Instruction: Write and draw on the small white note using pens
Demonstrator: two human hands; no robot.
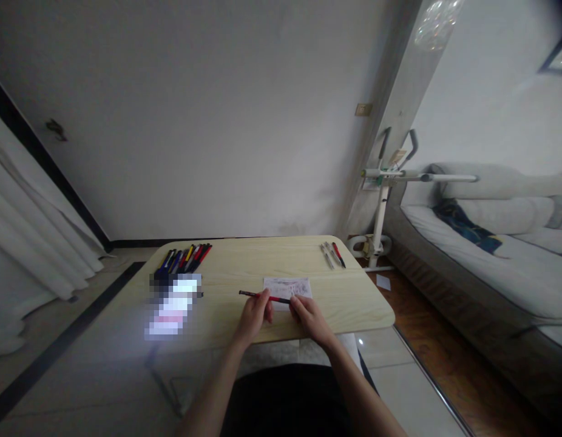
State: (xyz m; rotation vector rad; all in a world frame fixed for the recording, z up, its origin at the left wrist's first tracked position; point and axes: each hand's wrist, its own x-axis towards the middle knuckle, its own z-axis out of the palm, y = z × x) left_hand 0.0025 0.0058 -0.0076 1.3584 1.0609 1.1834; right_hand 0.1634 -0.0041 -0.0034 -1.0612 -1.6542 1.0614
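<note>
Grip of left hand and right hand clamped on red pen, level between them, over paper slip.

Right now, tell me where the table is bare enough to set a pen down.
Widest bare patch: the far middle of the table, between the pen bundle and the three loose pens. Also free: the near right corner, past the right hand. Crowded: front centre, where the left hand and right hand hold the red pen by the paper slip.
</note>
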